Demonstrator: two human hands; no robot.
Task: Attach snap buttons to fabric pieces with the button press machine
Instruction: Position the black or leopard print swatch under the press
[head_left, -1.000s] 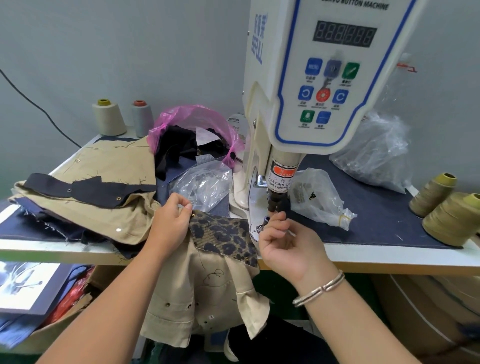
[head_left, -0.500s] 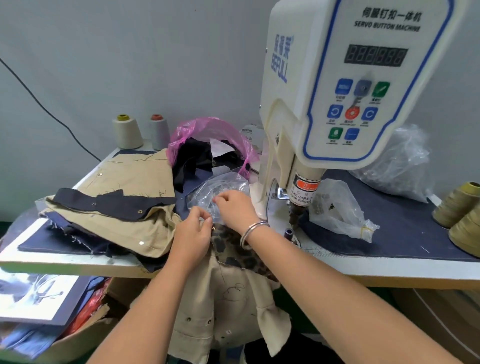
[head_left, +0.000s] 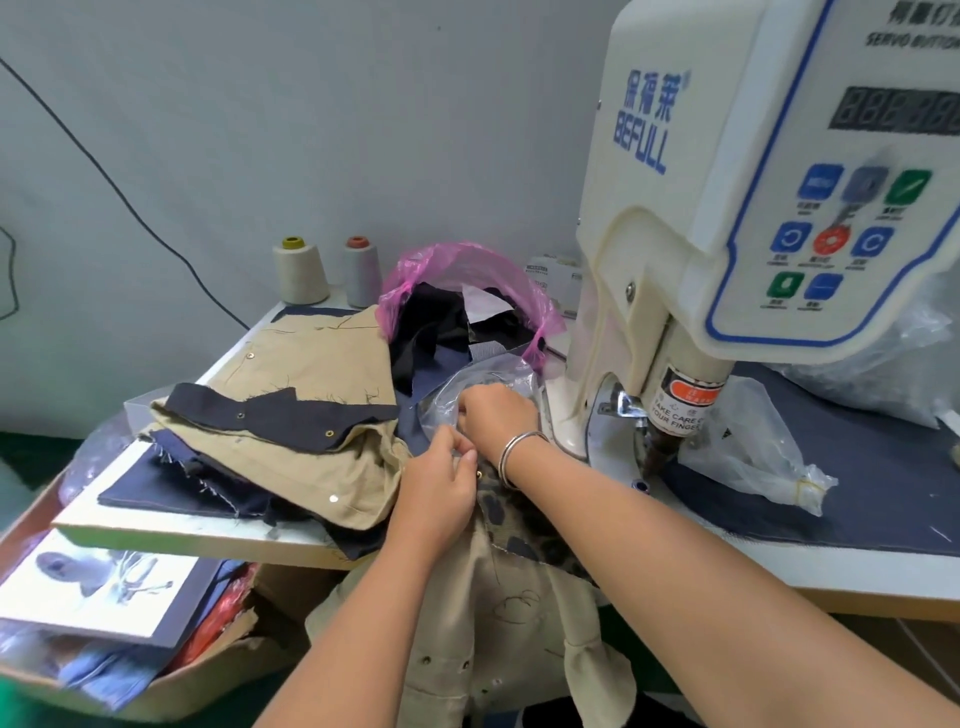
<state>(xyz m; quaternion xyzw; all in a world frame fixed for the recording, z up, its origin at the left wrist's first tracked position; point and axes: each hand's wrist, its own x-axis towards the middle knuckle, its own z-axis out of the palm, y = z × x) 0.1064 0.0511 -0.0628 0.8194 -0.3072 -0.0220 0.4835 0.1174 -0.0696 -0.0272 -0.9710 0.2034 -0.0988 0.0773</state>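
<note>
The right hand (head_left: 496, 410) reaches with curled fingers into the clear plastic bag of snaps (head_left: 480, 387); what it pinches is hidden. The left hand (head_left: 441, 486) pinches the leopard-print and tan fabric piece (head_left: 511, 525) at the desk (head_left: 208, 535) edge, near the white button press machine (head_left: 727, 218). Best to take a single snap and keep the fabric steady.

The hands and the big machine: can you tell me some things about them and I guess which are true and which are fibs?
1. The right hand reaches into a clear plastic bag. True.
2. The left hand is pressing the red button on the button press machine. False: it pinches the edge of the leopard-print fabric.
3. A silver bracelet sits on the right wrist. True.
4. The pink plastic bag is empty. False: dark cloth fills it.
</note>
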